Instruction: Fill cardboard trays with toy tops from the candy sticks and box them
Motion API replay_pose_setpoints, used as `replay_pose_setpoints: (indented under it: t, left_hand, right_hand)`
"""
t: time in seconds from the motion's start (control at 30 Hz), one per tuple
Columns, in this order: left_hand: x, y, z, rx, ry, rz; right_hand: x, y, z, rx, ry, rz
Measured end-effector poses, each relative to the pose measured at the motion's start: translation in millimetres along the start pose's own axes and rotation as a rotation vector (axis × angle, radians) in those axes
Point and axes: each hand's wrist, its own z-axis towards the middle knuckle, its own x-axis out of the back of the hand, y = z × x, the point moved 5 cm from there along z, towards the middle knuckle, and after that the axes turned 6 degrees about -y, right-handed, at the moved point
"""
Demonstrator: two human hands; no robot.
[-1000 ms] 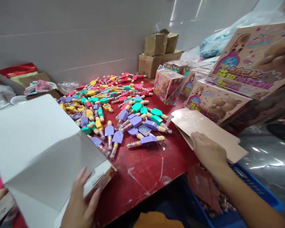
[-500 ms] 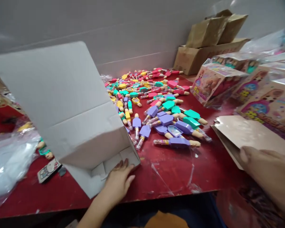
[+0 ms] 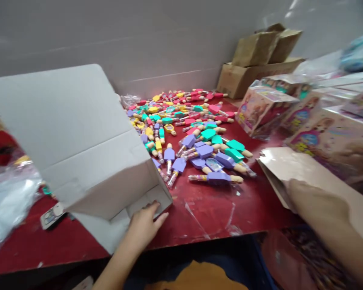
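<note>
My left hand (image 3: pixel 145 225) rests flat on the lower flap of a white cardboard box (image 3: pixel 78 141) that stands tilted and opened out on the red table (image 3: pixel 205 217); its fingers lie stretched out. My right hand (image 3: pixel 302 197) reaches onto a stack of flat pinkish-brown card sheets (image 3: pixel 293 169) at the table's right edge; it is blurred and its fingers are not clear. A heap of small colourful popsicle-shaped toys (image 3: pixel 187 133) lies in the middle of the table, between the box and the sheets.
Printed pink boxes (image 3: pixel 260 110) wrapped in film stand at the right. Brown cartons (image 3: pixel 254 68) sit at the back by the grey wall. Clear plastic bags (image 3: pixel 6 201) lie at the left, and a small printed card (image 3: pixel 51 215) beside them.
The white box has been stood up and tilted on the table, my left hand now flat at its lower flap. The view swung left. My right hand stays on the card sheets.
</note>
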Motion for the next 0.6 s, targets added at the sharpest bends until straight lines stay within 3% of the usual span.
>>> replay_pose_setpoints:
  t: [0.13,0.27,0.33,0.4,0.47,0.53,0.57,0.6]
  left_hand:
    - [7.5,-3.7,7.2,0.086,-0.015,-0.047]
    - [9.9,-10.6,9.5,0.019,0.075,-0.135]
    - [16.2,-5.1,2.5,-0.083,0.204,-0.196]
    - [20.2,12.9,-7.5,-0.202,0.232,-0.315]
    - [16.3,47.1,-16.1,-0.374,0.029,-0.531]
    - [14.0,86.8,-22.5,-0.563,-0.208,-0.812]
    - [18.0,99.5,-21.8,-0.612,-0.205,-0.961]
    - [23.9,102.8,-17.1,-0.586,-0.101,-1.105]
  right_hand:
    - [27.6,-30.4,-6.9,0.077,-0.072,-0.268]
    - [40.0,-28.6,-2.2,0.040,-0.095,-0.333]
    - [57.2,-29.8,0.2,0.033,0.047,-0.395]
    - [82.9,-47.5,-2.0,0.066,0.282,-0.424]
    - [106.4,-86.1,-8.8,0.228,0.476,-0.286]
    - [121.9,-136.4,-17.7,0.515,0.555,0.009]
    - [125.6,-160.5,-20.3,0.649,0.531,0.158]
    - [128.5,-180.3,-20.9,0.734,0.510,0.301]
